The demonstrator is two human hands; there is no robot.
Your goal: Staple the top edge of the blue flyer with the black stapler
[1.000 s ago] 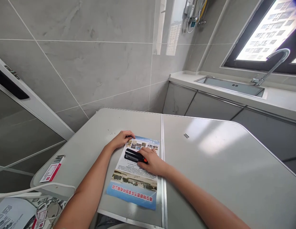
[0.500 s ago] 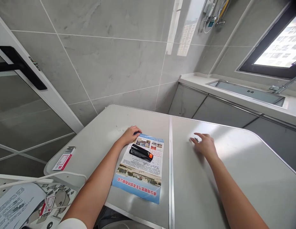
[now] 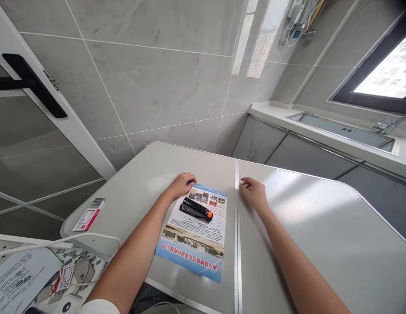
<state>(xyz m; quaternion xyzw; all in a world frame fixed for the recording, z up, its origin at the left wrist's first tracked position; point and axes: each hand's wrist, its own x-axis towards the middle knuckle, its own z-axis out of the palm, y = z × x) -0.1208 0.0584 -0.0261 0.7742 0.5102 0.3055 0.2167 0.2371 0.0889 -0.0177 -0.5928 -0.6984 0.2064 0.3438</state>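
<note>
My left hand (image 3: 182, 185) rests at the upper left corner of a printed leaflet (image 3: 189, 257), fingers curled over a small dark thing I cannot make out. On the leaflet lies a black stapler (image 3: 195, 210) with an orange end, touched by neither hand. The leaflet is blue at both ends, with red lettering and small photos. Just right of the table's metal seam, my right hand (image 3: 253, 192) hovers over the tabletop, its fingers curled together towards the leaflet. What it holds, if anything, is hidden by the fingers.
The pale table (image 3: 288, 244) has a metal seam (image 3: 237, 244) across it. A red and white packet (image 3: 89, 215) lies near its left edge. At lower left, a white cable (image 3: 88, 235) crosses a rack with papers (image 3: 24, 274). A sink counter (image 3: 340, 131) stands behind at right.
My right hand has moved left, close to the seam; the small dark and silvery thing seen at its fingers is now out of sight. My left hand stays at the leaflet's corner.
</note>
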